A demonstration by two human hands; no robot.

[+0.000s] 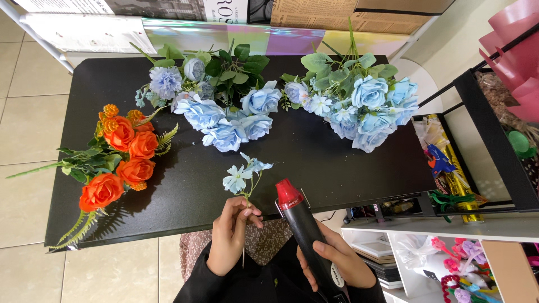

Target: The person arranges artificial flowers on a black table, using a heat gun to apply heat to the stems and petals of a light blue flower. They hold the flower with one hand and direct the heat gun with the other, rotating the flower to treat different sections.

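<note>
Pale tiled floor (22, 129) all around, with a black table (348, 163) across the middle of the view. Rolls of wrapping paper (224, 33) along the far edge, shiny and printed. To the right, a black cart shelf (494, 140) carrying gold foil and a blue glue gun (439, 160); pink paper cones (514, 39) above it, white shelving (449, 235) below.

On the tabletop, two bunches of pale blue artificial roses: one near the centre (224, 112), one further right (365, 104), well apart from a bunch of orange roses (120, 157) with green fern leaves at the left edge.

Near the front edge of the table, left hand (229, 233) closed round the thin stem of a small blue flower sprig (242, 175), thumb and fingertips pinching it, blossoms lying over the black surface. Just beside it, right hand (337, 258) wrapped round the black body of a heat gun (303, 230), red nozzle tilted up toward the sprig, close to it but not touching. Both hands clamped, each on its own thing, dark sleeves at the wrists.
</note>
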